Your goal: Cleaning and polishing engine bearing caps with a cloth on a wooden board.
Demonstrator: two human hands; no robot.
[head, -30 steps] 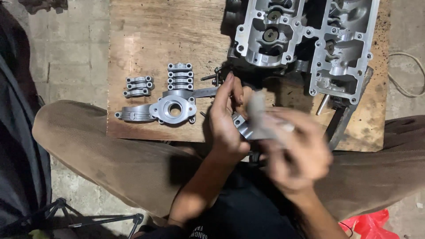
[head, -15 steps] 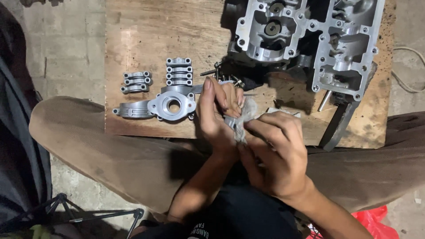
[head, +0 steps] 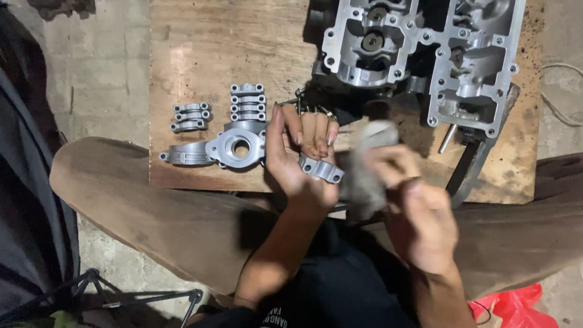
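Observation:
My left hand holds a small silver bearing cap in its palm, fingers curled over it. My right hand grips a crumpled grey rag right beside the cap, blurred by motion. Both hands hover over the near edge of a wooden board. On the board to the left lie a round silver housing, a curved silver cap, and two small stacks of bearing caps.
A large aluminium engine casting sits at the board's far right. A dark metal bar leans near its edge. My knees in brown trousers flank the board. A red plastic bag lies at the lower right, and concrete floor surrounds everything.
The right hand with the rag has pulled away to the right of the cap, after covering it half a second ago. The left hand has stayed over the board's edge, cap now exposed.

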